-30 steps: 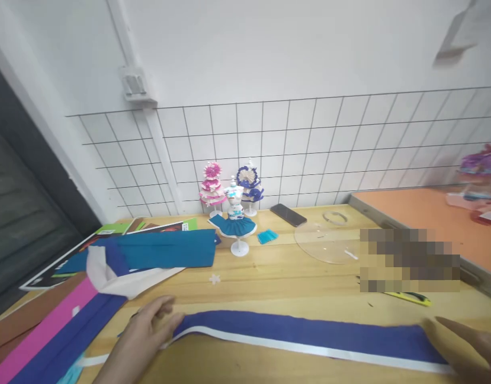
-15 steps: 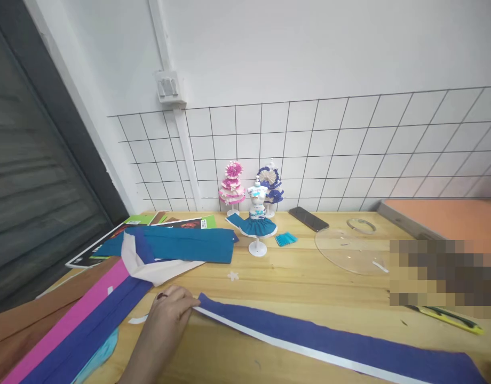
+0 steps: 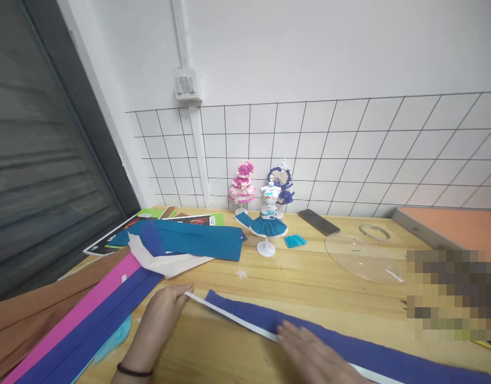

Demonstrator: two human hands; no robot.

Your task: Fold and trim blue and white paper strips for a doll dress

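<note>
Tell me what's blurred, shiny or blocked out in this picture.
Head view: the right hand is blurred; same view, the left hand looks sharper; same view, small glints dot the clear disc; same view, a pixelated block masks part of the right side.

Bright, even light w/ soft shadows, R hand (image 3: 311, 351) motion-blurred, wide-angle stretch nr edges, pixelated patch (image 3: 456, 293) lower R.

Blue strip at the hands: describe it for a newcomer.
Start low on the wooden table. The blue strip slants rightward from near the left hand, partly hidden by the right hand. Unlike the blue length piled at left, it has a white band along one edge.
</note>
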